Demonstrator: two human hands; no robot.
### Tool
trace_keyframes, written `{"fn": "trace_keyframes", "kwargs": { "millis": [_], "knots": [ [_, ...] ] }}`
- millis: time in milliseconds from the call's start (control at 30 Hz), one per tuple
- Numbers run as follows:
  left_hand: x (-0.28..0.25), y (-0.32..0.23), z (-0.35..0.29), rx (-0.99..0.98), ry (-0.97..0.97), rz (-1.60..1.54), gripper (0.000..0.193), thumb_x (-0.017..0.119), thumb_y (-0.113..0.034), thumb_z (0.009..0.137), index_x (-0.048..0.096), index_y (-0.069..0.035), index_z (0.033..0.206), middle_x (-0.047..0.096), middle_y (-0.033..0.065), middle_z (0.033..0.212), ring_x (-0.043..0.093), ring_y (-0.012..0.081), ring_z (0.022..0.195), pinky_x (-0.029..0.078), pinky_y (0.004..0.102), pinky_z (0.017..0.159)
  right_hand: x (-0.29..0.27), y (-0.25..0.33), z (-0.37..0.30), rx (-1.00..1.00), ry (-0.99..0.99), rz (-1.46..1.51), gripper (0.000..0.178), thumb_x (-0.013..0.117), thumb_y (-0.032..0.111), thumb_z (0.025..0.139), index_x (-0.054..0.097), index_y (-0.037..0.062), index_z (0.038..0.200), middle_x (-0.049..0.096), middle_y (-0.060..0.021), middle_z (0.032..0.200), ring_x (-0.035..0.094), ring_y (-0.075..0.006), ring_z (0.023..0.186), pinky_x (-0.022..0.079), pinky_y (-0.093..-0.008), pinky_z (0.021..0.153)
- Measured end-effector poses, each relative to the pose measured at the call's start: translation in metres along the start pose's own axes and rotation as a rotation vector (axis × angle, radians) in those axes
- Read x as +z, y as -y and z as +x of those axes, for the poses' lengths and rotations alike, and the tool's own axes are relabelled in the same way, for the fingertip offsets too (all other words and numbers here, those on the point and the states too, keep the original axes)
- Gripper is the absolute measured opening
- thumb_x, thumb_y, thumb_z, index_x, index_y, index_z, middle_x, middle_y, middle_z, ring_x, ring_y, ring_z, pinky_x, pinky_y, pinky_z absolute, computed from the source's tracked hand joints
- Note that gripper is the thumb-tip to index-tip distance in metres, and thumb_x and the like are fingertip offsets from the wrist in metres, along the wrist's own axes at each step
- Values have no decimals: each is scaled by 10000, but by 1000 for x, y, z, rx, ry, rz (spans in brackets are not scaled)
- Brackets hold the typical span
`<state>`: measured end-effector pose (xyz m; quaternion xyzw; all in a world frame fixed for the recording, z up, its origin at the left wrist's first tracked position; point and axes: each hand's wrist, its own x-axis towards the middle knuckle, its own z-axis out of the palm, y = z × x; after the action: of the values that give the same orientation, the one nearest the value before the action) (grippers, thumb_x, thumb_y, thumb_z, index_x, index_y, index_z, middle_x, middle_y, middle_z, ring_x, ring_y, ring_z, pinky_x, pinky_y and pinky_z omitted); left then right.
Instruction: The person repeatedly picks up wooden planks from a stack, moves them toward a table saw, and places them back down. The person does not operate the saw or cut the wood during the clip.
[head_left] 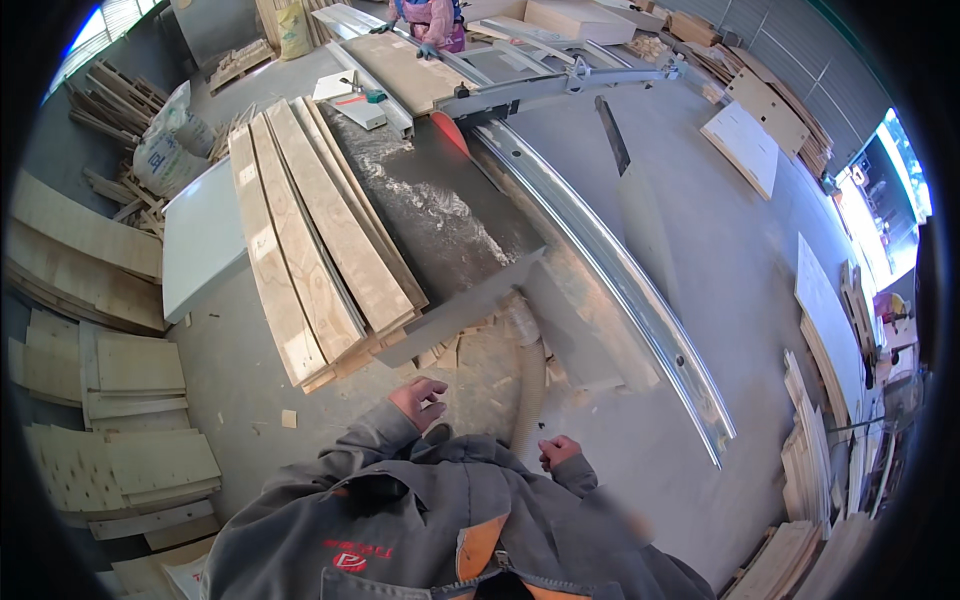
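My left hand (418, 403) hangs in the air just below the near ends of long plywood strips (315, 240), its fingers loosely bent and apart around nothing. To the right, my right hand (557, 452) is held low by my body with its fingers curled in; I see nothing in it. The strips lie in stacks along the left side of a dark saw table (460, 215), which is dusted with pale sawdust. A red blade guard (450, 132) stands at the table's far end. Neither hand touches the strips or the table.
Right of the table runs a long silver sliding rail (640, 290). A ribbed hose (530, 385) drops below the table among wood scraps. At the far side a co-worker (432, 22) in gloves stands by a wooden board (415, 72). Plywood stacks (140, 360) line the left.
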<state>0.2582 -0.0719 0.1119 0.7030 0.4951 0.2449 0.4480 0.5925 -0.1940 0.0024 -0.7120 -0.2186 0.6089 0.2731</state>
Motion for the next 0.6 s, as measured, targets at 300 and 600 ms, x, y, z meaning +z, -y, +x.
{"fn": "trace_keyframes", "kwargs": {
  "millis": [300,600],
  "knots": [
    [5,20,-5,-51,59,62,335,669,-138,751,597,-17,1055,614,126,950,621,223,835,506,321,739,-2,-18,15,-41,44,-11,185,635,134,804,566,-8,901,624,-92,731,594,-148,586,497,-282,516],
    [10,30,-16,-77,100,65,353,668,-166,751,593,-7,1057,608,151,937,616,251,829,500,340,741,1,-28,20,-44,42,22,178,638,133,794,581,1,899,626,-81,713,592,-145,570,486,-278,503]
  ]
}}
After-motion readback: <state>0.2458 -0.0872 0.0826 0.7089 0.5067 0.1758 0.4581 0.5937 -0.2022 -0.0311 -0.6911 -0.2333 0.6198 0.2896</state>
